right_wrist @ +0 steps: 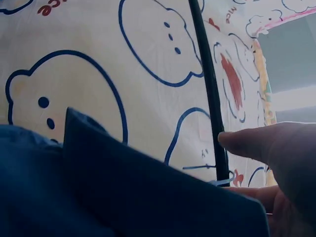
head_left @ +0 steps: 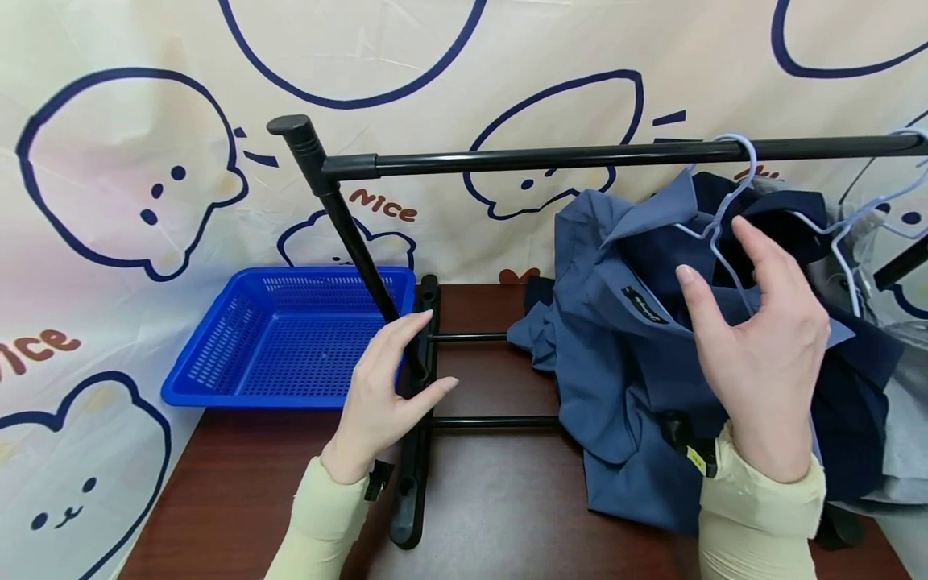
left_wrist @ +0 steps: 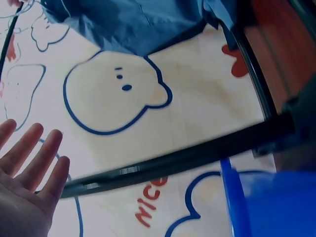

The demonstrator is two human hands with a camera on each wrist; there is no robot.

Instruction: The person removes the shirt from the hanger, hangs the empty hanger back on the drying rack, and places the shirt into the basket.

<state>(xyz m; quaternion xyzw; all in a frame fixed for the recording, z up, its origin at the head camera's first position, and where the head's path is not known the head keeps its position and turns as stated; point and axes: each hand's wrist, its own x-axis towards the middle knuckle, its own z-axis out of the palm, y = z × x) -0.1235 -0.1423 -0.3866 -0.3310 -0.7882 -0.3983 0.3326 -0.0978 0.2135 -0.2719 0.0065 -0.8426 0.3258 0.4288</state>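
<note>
blue collared shirt (head_left: 631,403), on lilac hanger (head_left: 716,226), hooked over black rail (head_left: 507,159)

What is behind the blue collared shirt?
Behind the blue collared shirt, a navy garment shows at right, dark fabric at left, grey fabric farther right. What the shirt covers cannot be seen.

Head view looks forward and down; nearer wrist views share its backdrop (head_left: 435,125).
</note>
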